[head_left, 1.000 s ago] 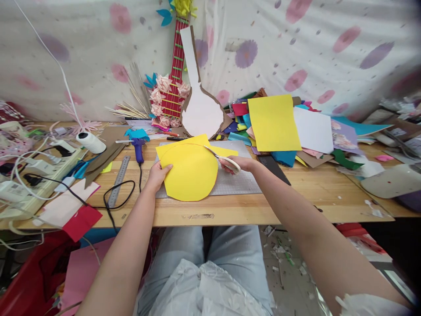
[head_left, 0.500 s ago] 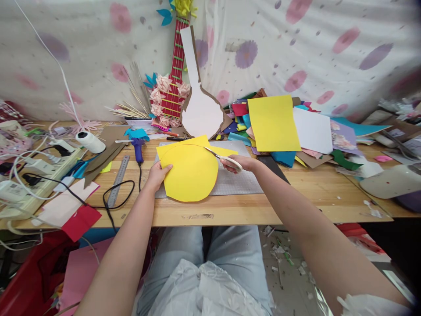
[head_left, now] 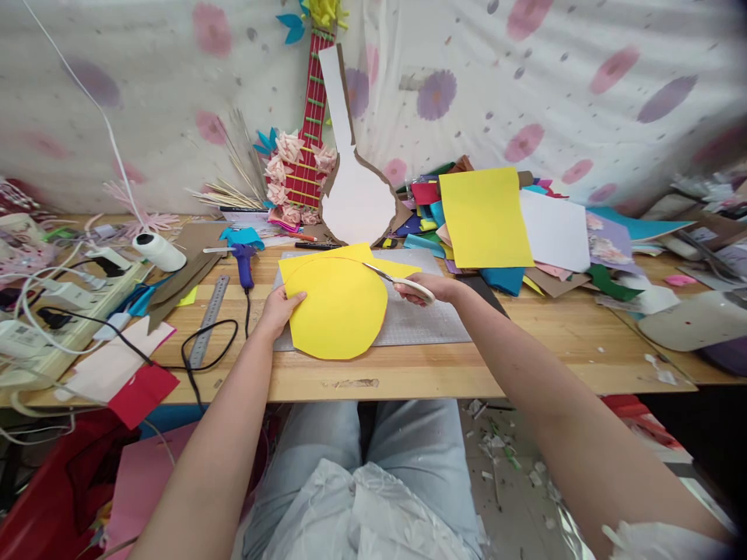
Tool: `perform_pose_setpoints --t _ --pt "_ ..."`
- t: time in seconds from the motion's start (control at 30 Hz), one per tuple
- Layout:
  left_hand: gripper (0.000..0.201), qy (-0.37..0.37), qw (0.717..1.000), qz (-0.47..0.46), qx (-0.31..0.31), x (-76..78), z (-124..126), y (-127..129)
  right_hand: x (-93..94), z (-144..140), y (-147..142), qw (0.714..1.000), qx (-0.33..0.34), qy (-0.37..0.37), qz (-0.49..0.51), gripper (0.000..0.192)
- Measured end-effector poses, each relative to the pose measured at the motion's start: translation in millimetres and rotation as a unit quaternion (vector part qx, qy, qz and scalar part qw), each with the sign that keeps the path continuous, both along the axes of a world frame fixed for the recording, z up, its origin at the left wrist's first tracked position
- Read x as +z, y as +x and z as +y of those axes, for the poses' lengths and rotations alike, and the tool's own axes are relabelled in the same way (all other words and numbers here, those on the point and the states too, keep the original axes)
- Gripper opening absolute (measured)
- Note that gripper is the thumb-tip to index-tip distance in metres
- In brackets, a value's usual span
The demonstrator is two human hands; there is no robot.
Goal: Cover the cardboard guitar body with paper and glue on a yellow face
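My left hand (head_left: 281, 309) pinches the left edge of a yellow sheet (head_left: 338, 315), thumb on top. The sheet has a rounded, cut lower and right side, and a thin curved line runs across its upper part. In my right hand (head_left: 430, 289) is a pair of scissors (head_left: 408, 286) with pale handles. Their blades lie at the sheet's upper right edge, pointing left, beside a partly cut yellow strip. Under the sheet lies a grey cutting mat (head_left: 429, 320).
Behind stand a white cardboard instrument shape (head_left: 357, 198) and a red flower-trimmed one (head_left: 306, 167). At left lie a purple glue gun (head_left: 244, 266), a steel ruler (head_left: 208, 323), a thread spool (head_left: 160, 251) and a power strip (head_left: 75, 311). Coloured sheets (head_left: 484, 218) pile at right.
The scissors and my right hand have shifted very slightly right and down. The yellow sheet has moved a touch, with my left hand still gripping it.
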State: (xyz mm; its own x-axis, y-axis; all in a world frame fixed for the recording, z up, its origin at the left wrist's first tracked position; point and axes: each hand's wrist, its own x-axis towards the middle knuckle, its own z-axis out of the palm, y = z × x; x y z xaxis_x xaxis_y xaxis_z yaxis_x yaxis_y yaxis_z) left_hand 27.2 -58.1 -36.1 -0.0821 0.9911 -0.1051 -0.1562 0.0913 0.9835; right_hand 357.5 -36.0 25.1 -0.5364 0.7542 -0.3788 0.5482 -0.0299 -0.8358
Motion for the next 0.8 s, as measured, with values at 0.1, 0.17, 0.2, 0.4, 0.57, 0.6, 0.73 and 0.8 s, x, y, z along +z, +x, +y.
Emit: perform_pose_setpoints --t 0.1,0.17,0.2,0.4,0.57,0.6,0.73,0.8 --pt "0.054 -0.002 1.000 0.000 -0.002 0.6 0 0 1.5 -1 0 1.000 -0.002 -0.007 -0.002 0.052" --pt "0.053 -0.004 1.000 0.000 -0.005 1.5 -1 0 1.7 -1 0 1.000 0.001 -0.007 -0.004 0.051" --pt "0.053 -0.006 1.000 0.000 -0.007 2.2 -1 0 1.6 -1 1 1.000 0.006 -0.005 -0.005 0.051" --pt "0.054 -0.015 0.999 0.015 -0.029 6.1 -3 1 -0.8 4 0 0.998 0.049 -0.004 -0.028 0.051" --pt "0.053 -0.010 0.999 0.017 -0.031 6.2 -4 1 -2.3 8 -8 0.999 0.041 0.000 -0.011 0.051" --pt "0.054 -0.009 0.999 0.016 -0.030 6.0 -5 1 -2.4 8 -9 0.999 0.043 0.001 -0.011 0.052" --pt "0.056 -0.006 0.999 0.018 -0.031 6.0 -5 1 -2.8 8 -12 0.999 0.041 0.001 0.001 0.050" --pt "0.056 -0.006 0.999 0.022 -0.033 6.1 -5 1 -3.0 8 -13 0.999 0.037 0.006 0.006 0.049"
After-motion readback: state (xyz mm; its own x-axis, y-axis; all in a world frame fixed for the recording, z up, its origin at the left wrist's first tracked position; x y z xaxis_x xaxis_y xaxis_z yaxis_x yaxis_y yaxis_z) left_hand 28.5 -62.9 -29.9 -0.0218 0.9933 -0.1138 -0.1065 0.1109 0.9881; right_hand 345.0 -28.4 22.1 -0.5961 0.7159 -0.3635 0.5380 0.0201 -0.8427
